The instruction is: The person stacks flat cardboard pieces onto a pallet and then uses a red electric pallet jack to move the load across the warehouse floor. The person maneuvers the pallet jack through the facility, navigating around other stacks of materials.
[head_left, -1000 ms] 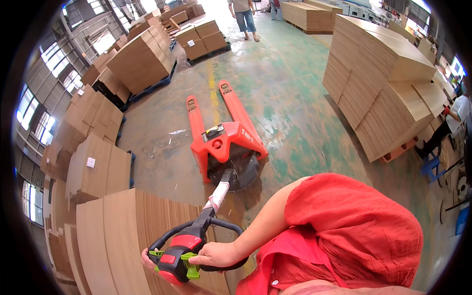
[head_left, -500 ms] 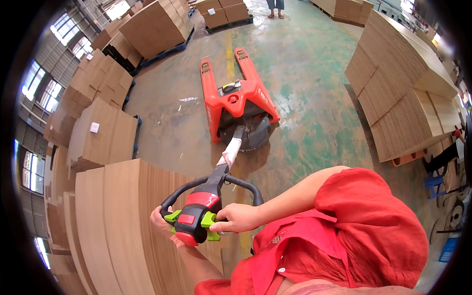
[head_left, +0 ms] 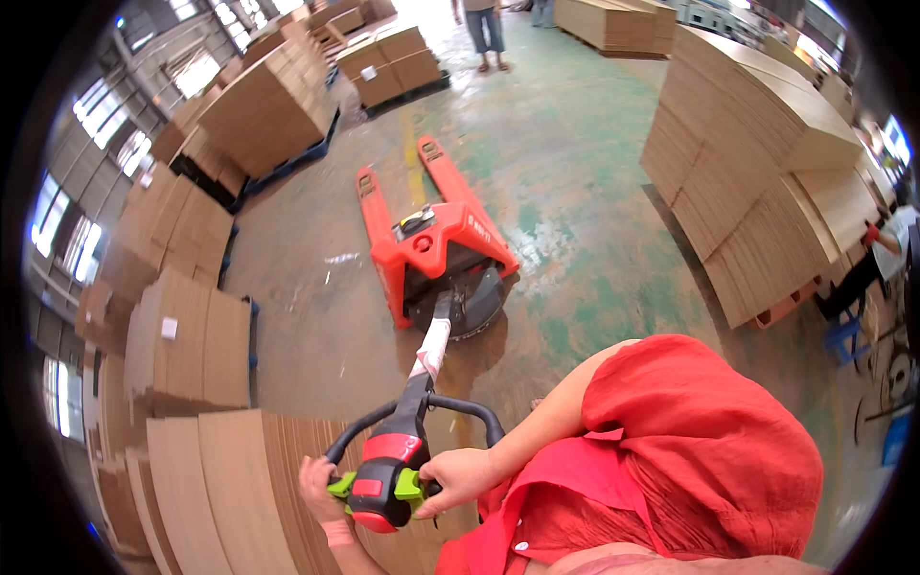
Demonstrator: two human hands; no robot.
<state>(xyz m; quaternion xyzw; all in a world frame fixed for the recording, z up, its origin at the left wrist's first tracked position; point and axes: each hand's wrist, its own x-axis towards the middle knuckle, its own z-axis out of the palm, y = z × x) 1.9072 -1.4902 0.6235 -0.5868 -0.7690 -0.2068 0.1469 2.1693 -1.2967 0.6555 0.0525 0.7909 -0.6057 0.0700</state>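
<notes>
A red electric pallet jack [head_left: 446, 230] stands on the floor ahead, its two bare forks pointing away. Its tiller handle [head_left: 393, 479] slopes toward me, with a black and red head, green thumb levers and a black loop. My left hand [head_left: 318, 487] is closed round the left side of the handle head, beside a green lever. On the right side, my right hand [head_left: 458, 476] is wrapped at the other green lever [head_left: 409, 485]. Some fingers of both hands are hidden behind the grips. White wrapping covers part of the tiller shaft [head_left: 433, 347].
Close at my left is a tall stack of brown boards [head_left: 230, 479]. More board stacks [head_left: 201, 335] on blue pallets line the left side. A large stack [head_left: 728, 182] leans into view at right. Far ahead stands a person [head_left: 482, 34]; another person [head_left: 886, 254] is at far right.
The pallet jack, handle and my hands sit lower in the picture. The far person and board stacks appear closer or lower. Both hands keep their hold on the handle.
</notes>
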